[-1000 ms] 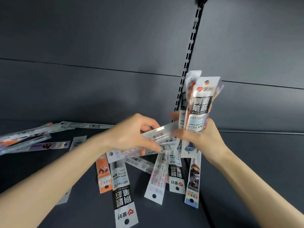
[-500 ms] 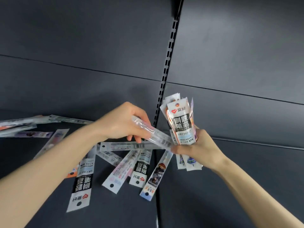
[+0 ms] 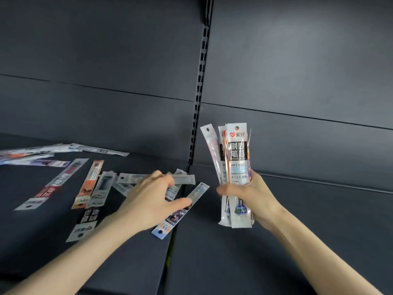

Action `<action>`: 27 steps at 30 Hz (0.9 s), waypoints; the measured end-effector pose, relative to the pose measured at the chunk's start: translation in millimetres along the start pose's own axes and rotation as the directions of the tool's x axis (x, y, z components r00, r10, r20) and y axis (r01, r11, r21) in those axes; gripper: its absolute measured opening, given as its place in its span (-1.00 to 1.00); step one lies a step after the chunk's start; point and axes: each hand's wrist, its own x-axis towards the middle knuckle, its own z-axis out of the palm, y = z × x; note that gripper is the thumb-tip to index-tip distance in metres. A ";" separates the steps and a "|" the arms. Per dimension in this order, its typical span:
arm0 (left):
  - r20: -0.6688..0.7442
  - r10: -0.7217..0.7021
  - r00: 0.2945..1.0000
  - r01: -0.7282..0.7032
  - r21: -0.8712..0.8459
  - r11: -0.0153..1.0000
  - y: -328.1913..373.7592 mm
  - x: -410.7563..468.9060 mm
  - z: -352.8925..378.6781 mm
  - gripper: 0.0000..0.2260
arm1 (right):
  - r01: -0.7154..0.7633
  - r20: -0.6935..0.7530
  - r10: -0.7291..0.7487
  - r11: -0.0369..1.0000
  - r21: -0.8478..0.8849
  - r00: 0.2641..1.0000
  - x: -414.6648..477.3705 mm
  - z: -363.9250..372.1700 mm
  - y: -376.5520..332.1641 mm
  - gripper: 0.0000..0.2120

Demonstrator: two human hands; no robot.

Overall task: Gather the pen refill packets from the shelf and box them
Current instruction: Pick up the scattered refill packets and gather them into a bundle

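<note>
- While the right hand (image 3: 253,194) clenches round an upright bundle of long clear plastic pen refill packets (image 3: 237,165), it holds them just above the dark grey metal shelf (image 3: 276,241).
- Blurred, the left hand (image 3: 153,196) spreads with straight fingers over loose printed packets (image 3: 91,182) scattered flat on the shelf, grasping none.
- Its thumb overlaps a slanted blue-ended packet (image 3: 197,191).

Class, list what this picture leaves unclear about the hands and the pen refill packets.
Head view, left hand: motion blur; whether it grips a packet is unclear.
Head view, bundle in the right hand: the front packet hides those behind, so no count.
Head view, far-left packets: cut off by the frame edge.
</note>
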 end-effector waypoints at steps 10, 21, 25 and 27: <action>0.076 -0.155 0.985 0.156 -0.006 0.988 -4.1 5.2 10.1 -0.53 | -0.015 0.008 0.015 1.000 0.027 1.000 -2.7 5.2 6.1 -0.91; 0.207 -0.177 0.962 0.229 -0.267 0.936 -15.1 15.7 2.6 -0.78 | -0.016 -0.003 0.016 0.998 0.067 1.000 -3.8 6.1 7.5 -0.86; 0.237 -0.179 0.955 0.258 -0.364 0.895 -21.0 17.0 -6.1 -0.71 | -0.026 -0.002 0.026 0.995 0.092 1.000 -5.9 5.5 6.8 -0.83; 0.246 -0.213 0.945 0.310 -0.481 0.820 -22.5 18.0 -12.9 -0.74 | -0.034 0.010 0.033 0.995 0.092 0.999 -7.4 5.3 5.7 -0.87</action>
